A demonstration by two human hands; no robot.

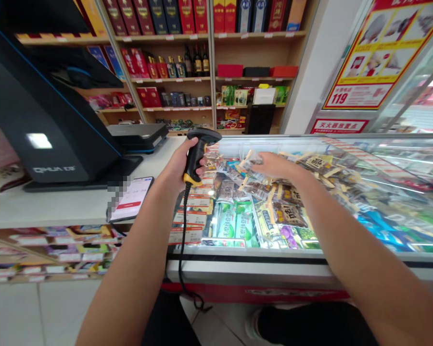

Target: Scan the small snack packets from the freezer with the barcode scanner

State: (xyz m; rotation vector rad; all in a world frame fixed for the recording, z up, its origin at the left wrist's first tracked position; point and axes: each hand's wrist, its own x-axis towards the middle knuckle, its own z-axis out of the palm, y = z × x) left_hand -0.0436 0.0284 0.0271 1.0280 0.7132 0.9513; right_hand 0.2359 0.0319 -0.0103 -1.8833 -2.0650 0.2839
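Observation:
My left hand is closed round the grip of a black barcode scanner with a yellow base; its black cable hangs down in front of the freezer. The scanner's head points right, toward my right hand. My right hand reaches over the glass-topped chest freezer and pinches a small clear-wrapped packet at its left side. Under both hands lie several wrapped ice creams, brown, green and white.
A black till screen stands on the white counter at left, with a phone lying beside it and a black box behind. Shelves of red boxes and bottles fill the back wall. A yellow poster hangs at right.

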